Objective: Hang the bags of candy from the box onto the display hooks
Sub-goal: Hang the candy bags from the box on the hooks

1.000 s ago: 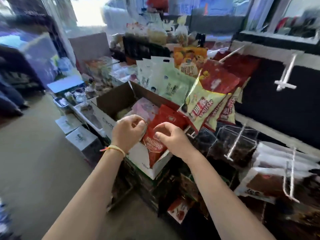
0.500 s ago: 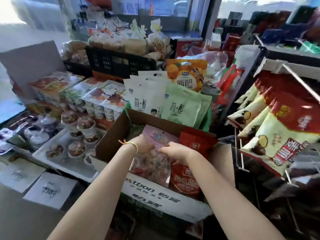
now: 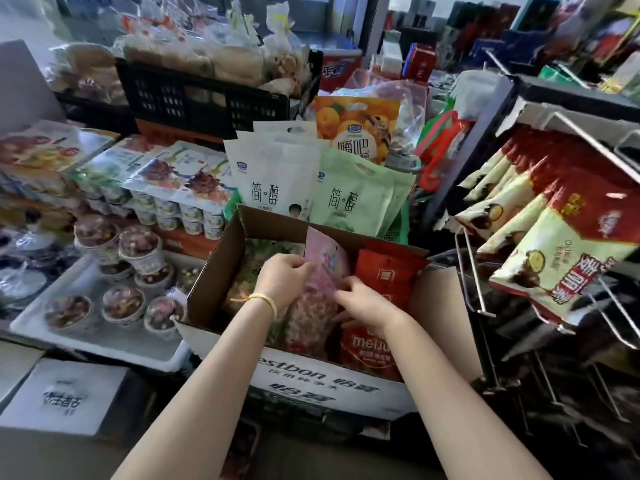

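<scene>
An open cardboard box [image 3: 214, 271] stands in front of me with candy bags standing inside. Both hands are in it on a pink bag of candy [image 3: 320, 299] in the middle. My left hand [image 3: 282, 282] pinches the bag's upper left edge, fingers curled. My right hand [image 3: 363, 303] grips its right side lower down. A red bag [image 3: 384, 282] stands to the right of the pink one, and greenish bags [image 3: 259, 258] lie to its left. Wire display hooks [image 3: 474, 271] stick out at the right, some bare, others carrying red-and-cream bags [image 3: 561, 258].
Behind the box stand white and green pouches [image 3: 311, 188] and an orange pouch [image 3: 356, 129]. A white tray [image 3: 104, 341] of sealed cups lies left of it. A black crate [image 3: 207, 95] of wrapped bread is at the back. White cartons [image 3: 65, 396] sit low left.
The view has swung left from the hook rack onto the box. Both hands left the red bag and moved onto the pink bag, which now stands higher between them.
</scene>
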A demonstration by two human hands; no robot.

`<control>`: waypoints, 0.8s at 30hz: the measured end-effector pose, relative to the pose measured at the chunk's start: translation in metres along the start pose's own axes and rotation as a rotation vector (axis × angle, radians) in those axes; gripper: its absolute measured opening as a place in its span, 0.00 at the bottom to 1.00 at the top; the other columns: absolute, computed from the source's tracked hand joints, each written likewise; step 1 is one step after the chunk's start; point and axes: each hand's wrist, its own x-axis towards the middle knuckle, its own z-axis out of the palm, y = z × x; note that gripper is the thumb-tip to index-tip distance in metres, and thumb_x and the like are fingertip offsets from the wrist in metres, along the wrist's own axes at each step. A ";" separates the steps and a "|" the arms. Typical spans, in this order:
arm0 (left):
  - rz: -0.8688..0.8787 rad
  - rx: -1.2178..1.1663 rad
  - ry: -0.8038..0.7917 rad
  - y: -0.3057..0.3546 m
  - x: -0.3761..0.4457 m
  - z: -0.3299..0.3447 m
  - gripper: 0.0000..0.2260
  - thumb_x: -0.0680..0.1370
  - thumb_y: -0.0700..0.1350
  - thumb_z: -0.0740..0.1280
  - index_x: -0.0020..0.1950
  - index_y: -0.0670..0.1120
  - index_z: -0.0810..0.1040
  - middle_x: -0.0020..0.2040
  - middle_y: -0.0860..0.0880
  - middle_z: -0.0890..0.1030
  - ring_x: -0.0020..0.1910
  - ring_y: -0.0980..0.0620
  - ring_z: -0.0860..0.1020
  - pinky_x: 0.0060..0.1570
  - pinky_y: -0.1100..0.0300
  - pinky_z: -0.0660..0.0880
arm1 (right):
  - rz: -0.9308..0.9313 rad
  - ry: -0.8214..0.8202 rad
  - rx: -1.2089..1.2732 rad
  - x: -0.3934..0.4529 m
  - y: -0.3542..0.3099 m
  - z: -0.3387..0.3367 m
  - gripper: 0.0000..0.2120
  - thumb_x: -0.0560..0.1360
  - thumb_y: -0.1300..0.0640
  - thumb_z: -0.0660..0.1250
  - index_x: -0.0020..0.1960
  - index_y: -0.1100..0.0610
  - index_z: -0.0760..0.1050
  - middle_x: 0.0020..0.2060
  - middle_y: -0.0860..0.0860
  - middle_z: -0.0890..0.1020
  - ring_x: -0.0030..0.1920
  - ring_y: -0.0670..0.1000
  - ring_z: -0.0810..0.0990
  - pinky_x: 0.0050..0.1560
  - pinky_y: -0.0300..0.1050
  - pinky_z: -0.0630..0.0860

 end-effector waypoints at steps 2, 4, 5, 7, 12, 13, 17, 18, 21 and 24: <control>0.085 -0.220 0.014 0.007 -0.015 0.000 0.18 0.77 0.53 0.69 0.43 0.36 0.82 0.30 0.42 0.77 0.30 0.50 0.71 0.36 0.56 0.68 | -0.060 0.111 0.044 -0.012 0.002 -0.011 0.20 0.80 0.44 0.66 0.67 0.52 0.68 0.55 0.50 0.81 0.47 0.52 0.85 0.44 0.47 0.80; 0.185 -0.430 0.017 0.020 -0.033 -0.001 0.24 0.74 0.58 0.69 0.44 0.35 0.79 0.34 0.37 0.77 0.34 0.47 0.71 0.37 0.52 0.68 | -0.128 0.255 0.178 -0.028 0.001 -0.025 0.23 0.76 0.36 0.67 0.60 0.52 0.70 0.56 0.52 0.81 0.47 0.53 0.85 0.44 0.48 0.78; 0.223 -0.515 0.023 0.029 -0.042 -0.001 0.23 0.74 0.58 0.69 0.44 0.35 0.79 0.36 0.36 0.77 0.36 0.46 0.72 0.39 0.51 0.69 | -0.181 0.306 0.235 -0.040 0.000 -0.031 0.26 0.73 0.32 0.67 0.59 0.52 0.70 0.56 0.52 0.81 0.48 0.51 0.84 0.45 0.47 0.78; 0.254 -0.685 0.048 0.048 -0.058 -0.002 0.14 0.78 0.51 0.70 0.40 0.40 0.82 0.37 0.37 0.80 0.39 0.44 0.76 0.43 0.48 0.73 | -0.317 0.276 0.310 -0.070 -0.005 -0.039 0.27 0.71 0.33 0.67 0.61 0.50 0.71 0.57 0.49 0.82 0.51 0.45 0.83 0.50 0.40 0.79; 0.280 -0.881 0.148 0.092 -0.098 0.021 0.15 0.80 0.43 0.68 0.34 0.44 0.76 0.31 0.44 0.73 0.29 0.48 0.72 0.31 0.61 0.71 | -0.541 0.156 0.406 -0.143 0.008 -0.067 0.11 0.75 0.54 0.71 0.57 0.45 0.81 0.53 0.42 0.86 0.56 0.43 0.83 0.57 0.40 0.80; 0.302 -0.902 0.141 0.101 -0.107 0.032 0.15 0.80 0.42 0.68 0.33 0.44 0.75 0.30 0.46 0.72 0.28 0.49 0.72 0.30 0.62 0.70 | -0.567 0.160 0.430 -0.157 0.016 -0.076 0.13 0.74 0.55 0.73 0.57 0.46 0.81 0.55 0.45 0.86 0.58 0.47 0.83 0.58 0.43 0.80; 0.388 -0.835 -0.048 0.146 -0.150 0.095 0.21 0.72 0.50 0.75 0.36 0.34 0.73 0.36 0.41 0.72 0.35 0.44 0.72 0.35 0.54 0.70 | -0.600 0.349 0.456 -0.211 0.062 -0.135 0.13 0.73 0.65 0.75 0.54 0.52 0.83 0.51 0.49 0.87 0.54 0.49 0.85 0.52 0.45 0.81; 0.388 -0.814 -0.121 0.157 -0.161 0.116 0.18 0.71 0.51 0.77 0.35 0.38 0.76 0.36 0.40 0.75 0.35 0.42 0.75 0.36 0.52 0.72 | -0.597 0.417 0.449 -0.224 0.080 -0.154 0.12 0.73 0.66 0.75 0.53 0.53 0.84 0.49 0.49 0.87 0.52 0.49 0.86 0.50 0.45 0.81; 0.372 -0.686 -0.370 0.190 -0.204 0.187 0.21 0.65 0.58 0.81 0.45 0.42 0.86 0.48 0.24 0.79 0.46 0.23 0.78 0.48 0.38 0.71 | -0.606 0.542 0.462 -0.278 0.131 -0.211 0.11 0.72 0.66 0.75 0.51 0.54 0.84 0.45 0.47 0.88 0.48 0.46 0.86 0.45 0.41 0.80; 0.412 -0.668 -0.540 0.222 -0.244 0.270 0.20 0.68 0.48 0.80 0.52 0.36 0.85 0.51 0.29 0.82 0.50 0.33 0.82 0.52 0.45 0.77 | -0.597 0.622 0.492 -0.337 0.193 -0.271 0.10 0.73 0.62 0.75 0.50 0.50 0.86 0.49 0.49 0.88 0.52 0.49 0.86 0.50 0.44 0.81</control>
